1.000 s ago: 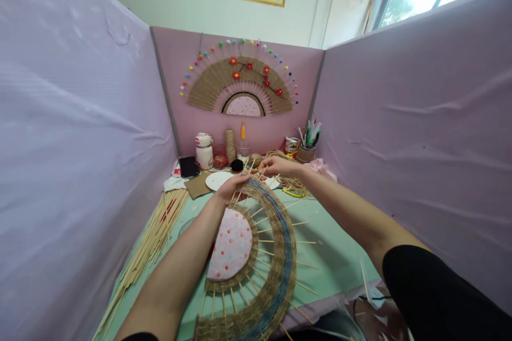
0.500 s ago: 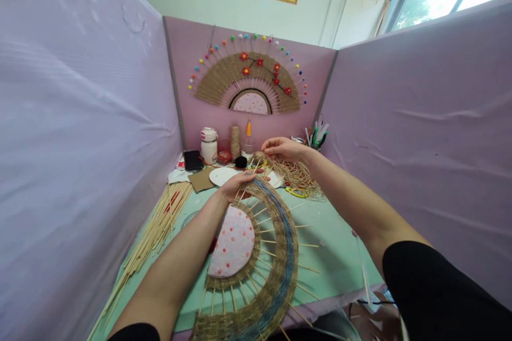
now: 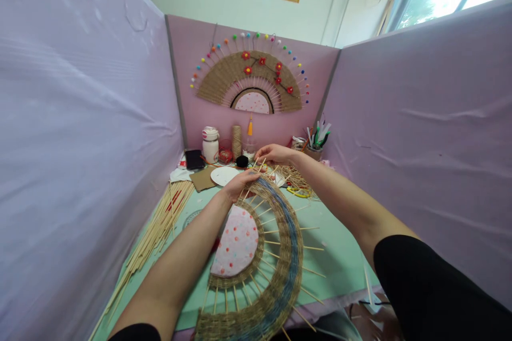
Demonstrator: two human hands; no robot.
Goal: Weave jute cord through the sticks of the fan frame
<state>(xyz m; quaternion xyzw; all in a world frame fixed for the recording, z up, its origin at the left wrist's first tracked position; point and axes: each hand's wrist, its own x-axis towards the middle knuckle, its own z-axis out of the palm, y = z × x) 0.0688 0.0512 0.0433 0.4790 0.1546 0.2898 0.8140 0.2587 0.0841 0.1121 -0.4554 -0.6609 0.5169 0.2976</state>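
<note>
A woven half-round fan (image 3: pixel 286 229) with a blue band, thin sticks and a pale dotted centre panel (image 3: pixel 236 240) is held tilted in front of me. My left hand (image 3: pixel 241 184) is closed on its far upper end, thumb on the weave. By the stick tips at that end is my right hand (image 3: pixel 276 154), its thumb and fingers pinched together. Whatever lies in that pinch is too small to make out. Below and behind the right hand spreads a loose heap of tan twine (image 3: pixel 302 176).
Long thin sticks (image 3: pixel 156 229) lie along the left side. At the back stand a white bottle (image 3: pixel 210 145), a twine spool (image 3: pixel 236 141) and a tool holder (image 3: pixel 314 152). A finished fan (image 3: pixel 224 74) hangs on the back panel. Purple-draped walls rise on both sides.
My right hand has moved left and slightly down from above the twine heap to the stick tips. The fan and my left hand have shifted slightly right in view.
</note>
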